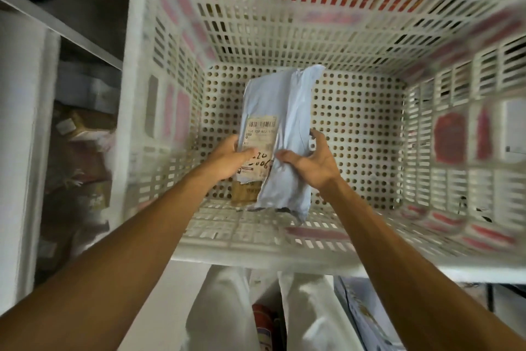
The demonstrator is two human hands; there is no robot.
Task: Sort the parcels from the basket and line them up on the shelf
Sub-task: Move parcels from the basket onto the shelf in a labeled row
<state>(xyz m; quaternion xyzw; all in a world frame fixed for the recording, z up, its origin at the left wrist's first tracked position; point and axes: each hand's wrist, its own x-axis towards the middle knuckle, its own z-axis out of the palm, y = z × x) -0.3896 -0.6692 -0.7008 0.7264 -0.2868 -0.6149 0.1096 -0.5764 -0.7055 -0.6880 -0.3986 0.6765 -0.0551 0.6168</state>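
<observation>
The basket [284, 255] is white moulded plastic, matt and scuffed, pierced with slots and round holes. The parcel [284, 100] inside is pale blue plastic film, smooth, creased, faintly shiny, bearing a matt paper label [260, 130]; at its 7 o'clock shows a dull brown cardboard box [244, 192].

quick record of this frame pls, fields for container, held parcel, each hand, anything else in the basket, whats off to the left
container: white perforated plastic basket
held parcel: pale blue plastic mailer bag with a white barcode label, held over the basket floor
left hand: grips the mailer's label side, thumb across the label
right hand: grips the mailer's right edge, thumb on the front
also in basket: brown cardboard parcel, mostly hidden behind the mailer
off to the left: white shelf frame with blurred brown parcels
</observation>
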